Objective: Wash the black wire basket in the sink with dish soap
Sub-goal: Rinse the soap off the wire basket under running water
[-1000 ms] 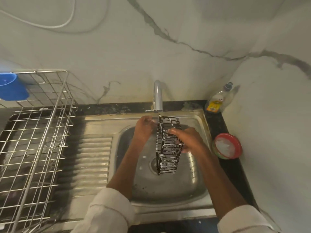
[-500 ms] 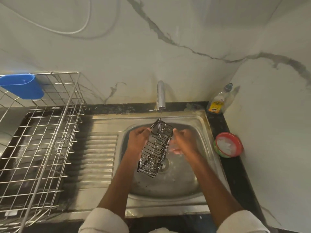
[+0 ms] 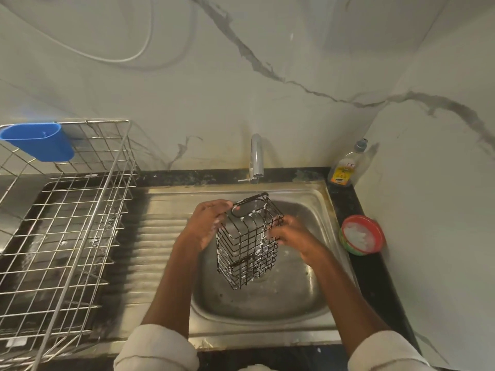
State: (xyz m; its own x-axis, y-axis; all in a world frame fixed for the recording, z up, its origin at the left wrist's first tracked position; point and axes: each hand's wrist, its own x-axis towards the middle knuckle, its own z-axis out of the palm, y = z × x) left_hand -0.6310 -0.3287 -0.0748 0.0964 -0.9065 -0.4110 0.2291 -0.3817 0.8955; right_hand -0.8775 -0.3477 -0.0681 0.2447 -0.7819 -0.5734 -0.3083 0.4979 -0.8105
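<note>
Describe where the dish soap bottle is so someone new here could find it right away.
Start at the steel sink and follow its back edge to the right corner of the black counter. The dish soap bottle stands there against the wall. Unlike the red bowl nearer you, it is tall, clear, grey-capped and yellow-labelled.

Tall black wire basket (image 3: 247, 241) streaked with white suds, held upright and slightly tilted over the stainless steel sink basin (image 3: 300, 298), open top under the tap's thin stream, clear dish soap bottle (image 3: 345, 167) standing at the sink's back right corner
</note>
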